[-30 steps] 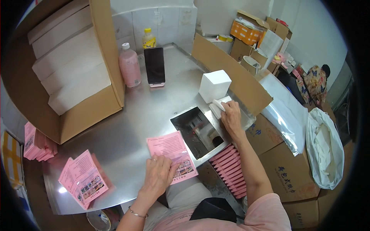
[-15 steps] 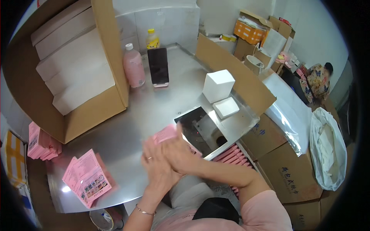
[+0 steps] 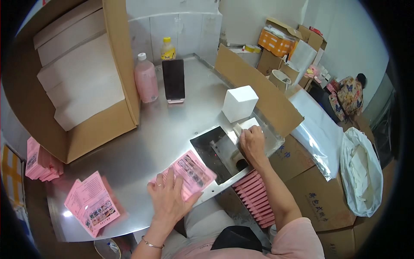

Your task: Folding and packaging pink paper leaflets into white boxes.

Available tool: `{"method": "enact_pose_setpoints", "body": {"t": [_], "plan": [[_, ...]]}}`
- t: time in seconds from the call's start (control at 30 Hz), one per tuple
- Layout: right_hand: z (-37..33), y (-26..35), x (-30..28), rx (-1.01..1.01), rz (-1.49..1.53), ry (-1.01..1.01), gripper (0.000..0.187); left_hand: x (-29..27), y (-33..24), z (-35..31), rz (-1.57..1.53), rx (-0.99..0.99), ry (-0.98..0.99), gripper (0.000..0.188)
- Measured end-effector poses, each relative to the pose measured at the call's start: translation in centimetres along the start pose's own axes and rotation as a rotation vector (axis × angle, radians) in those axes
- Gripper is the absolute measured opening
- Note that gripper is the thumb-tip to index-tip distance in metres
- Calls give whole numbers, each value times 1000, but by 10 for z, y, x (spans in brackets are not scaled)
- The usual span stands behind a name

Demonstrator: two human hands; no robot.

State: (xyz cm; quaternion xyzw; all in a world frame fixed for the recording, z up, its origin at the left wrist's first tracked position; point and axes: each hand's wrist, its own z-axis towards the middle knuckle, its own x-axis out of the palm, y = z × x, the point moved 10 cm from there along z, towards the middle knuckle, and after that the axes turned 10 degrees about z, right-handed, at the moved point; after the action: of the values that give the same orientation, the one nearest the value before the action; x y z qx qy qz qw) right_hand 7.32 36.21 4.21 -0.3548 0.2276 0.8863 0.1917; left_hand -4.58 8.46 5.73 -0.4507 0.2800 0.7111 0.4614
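Note:
Beside the rectangular opening in the metal table, my left hand holds a flat pink printed packet. Its fingers lie across the top, and the thumb is along the near edge. To the right of the opening, my right hand is closed at the low white stack. A thin white folded piece, tissue-like, shows at its fingertips; the rest is hidden by the hand. Behind it stands a taller white block. More pink packets lie at the table's left.
A big carton with white stacks fills the left back. A pink bottle, a yellow-capped bottle and an upright phone stand behind. Pink packets line a box below the right edge. Further right are cartons and a seated person.
My hands were together over the pink packet and are now apart. My right hand has moved right to the low white stack; the left stays on the packet, now lying flat beside the opening.

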Motion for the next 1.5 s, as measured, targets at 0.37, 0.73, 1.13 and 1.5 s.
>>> {"method": "enact_pose_setpoints", "body": {"t": [0.37,0.73,1.13,1.5], "plan": [[-93,188,-8,-691,397,432,41,8,10,-13,-295,5,91,63],[-45,140,76,-259,366,431,20,-11,20,-30,-396,-24,172,63],[-10,38,-8,-7,-93,71,21,-76,206,-116,127,-556,55,23],[101,28,-92,-72,47,-428,19,-62,233,-140,-47,-623,185,13]]}}
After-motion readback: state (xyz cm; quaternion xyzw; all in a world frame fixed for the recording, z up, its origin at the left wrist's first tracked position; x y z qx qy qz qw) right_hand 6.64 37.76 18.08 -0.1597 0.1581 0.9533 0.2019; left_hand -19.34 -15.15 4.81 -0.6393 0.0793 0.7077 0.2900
